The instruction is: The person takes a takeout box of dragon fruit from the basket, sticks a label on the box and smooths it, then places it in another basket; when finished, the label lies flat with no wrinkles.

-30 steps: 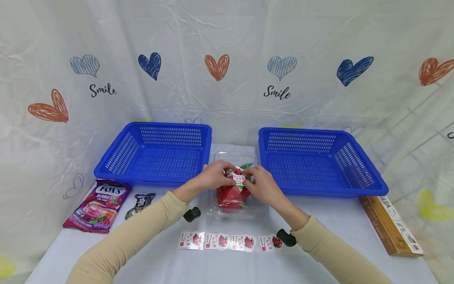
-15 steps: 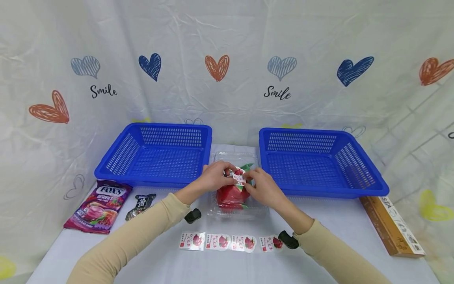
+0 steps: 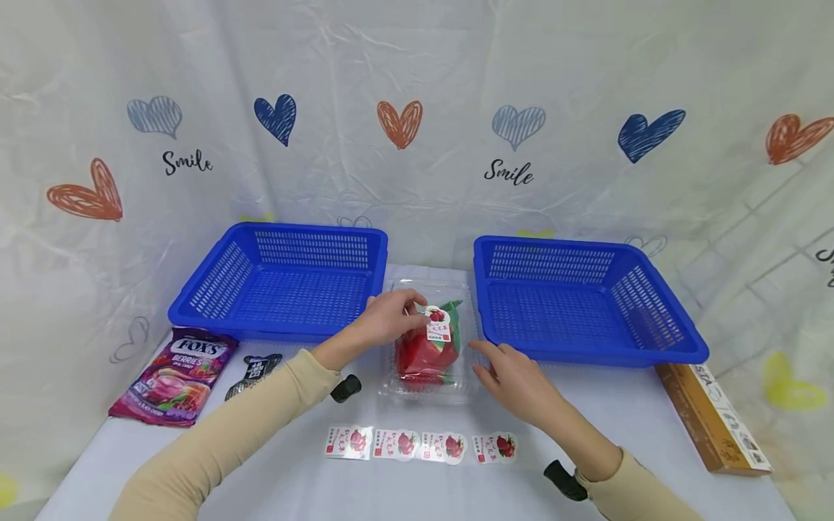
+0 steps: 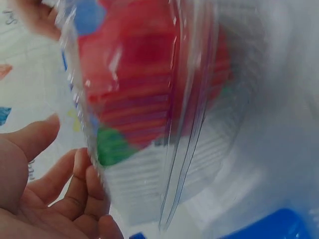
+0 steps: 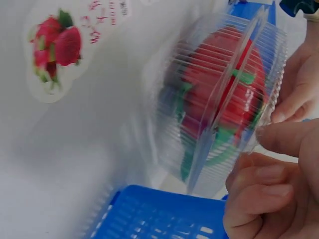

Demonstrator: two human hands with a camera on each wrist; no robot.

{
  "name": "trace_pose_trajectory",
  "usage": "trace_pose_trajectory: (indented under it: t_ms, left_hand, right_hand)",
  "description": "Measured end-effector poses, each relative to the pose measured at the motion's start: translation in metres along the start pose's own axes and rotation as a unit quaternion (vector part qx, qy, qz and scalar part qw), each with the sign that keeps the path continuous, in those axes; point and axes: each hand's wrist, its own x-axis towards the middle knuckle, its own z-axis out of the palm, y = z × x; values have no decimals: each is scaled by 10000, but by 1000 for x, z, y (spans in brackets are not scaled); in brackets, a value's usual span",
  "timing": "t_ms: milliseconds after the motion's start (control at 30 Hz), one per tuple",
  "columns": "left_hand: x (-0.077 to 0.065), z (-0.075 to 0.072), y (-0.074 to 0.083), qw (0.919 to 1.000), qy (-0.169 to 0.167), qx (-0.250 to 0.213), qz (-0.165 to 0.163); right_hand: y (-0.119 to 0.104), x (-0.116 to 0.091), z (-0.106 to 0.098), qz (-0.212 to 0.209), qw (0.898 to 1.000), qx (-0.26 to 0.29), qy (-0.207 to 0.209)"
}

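Note:
In the head view, a clear hinged plastic box [image 3: 464,376] holds a red dragon fruit [image 3: 417,359] with green leaf tips. A white dragon fruit sticker [image 3: 439,331] lies on its lid. My left hand [image 3: 389,317] has its fingertips at the sticker's left edge. In the left wrist view its thumb and fingers [image 4: 92,191] are spread apart, beside the box wall. My right hand [image 3: 517,380] is just right of the box, fingers loosely bent and holding nothing. From the right wrist view, the index finger [image 5: 289,137] appears close to the box edge; whether it touches I cannot tell.
Two blue baskets [image 3: 276,336] stand behind, left and right of the box. Several spare stickers [image 3: 396,443] lie in a row in front. At left are a purple candy bag [image 3: 176,376] and a small black packet [image 3: 255,373]; a long brown carton [image 3: 710,420] is at right.
The right hand has let go of the sticker and drawn back to the right and toward me. The left hand has shifted slightly left, and the sticker lies exposed on the lid.

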Motion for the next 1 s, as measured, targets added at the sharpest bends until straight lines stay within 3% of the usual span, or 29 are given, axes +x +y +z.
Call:
trace_pose_trajectory:
  t_ms: [300, 367, 467, 567, 800, 1000]
  left_hand:
    - [2, -10, -20, 9920, 1247, -71, -193]
    - [2, -10, -27, 9896, 1412, -194, -189]
    - [0, -11, -36, 9860, 1583, -509, -150]
    - [-3, -11, -42, 9805, 1764, -855, -110]
    - [-7, -4, -48, 9742, 1874, -1244, -181]
    - [-9, -1, -51, 9703, 2007, -1337, -204]
  right_hand:
    - [12, -4, 3, 302, 9981, 305, -435]
    - [15, -4, 4, 352, 9954, 617, -644]
    - [22, -3, 9, 512, 9831, 1450, -997]
    - [29, -2, 17, 687, 9644, 2293, -1122]
    - [34, 4, 38, 606, 9482, 3033, -724]
    - [25, 7, 44, 391, 9270, 3693, -516]
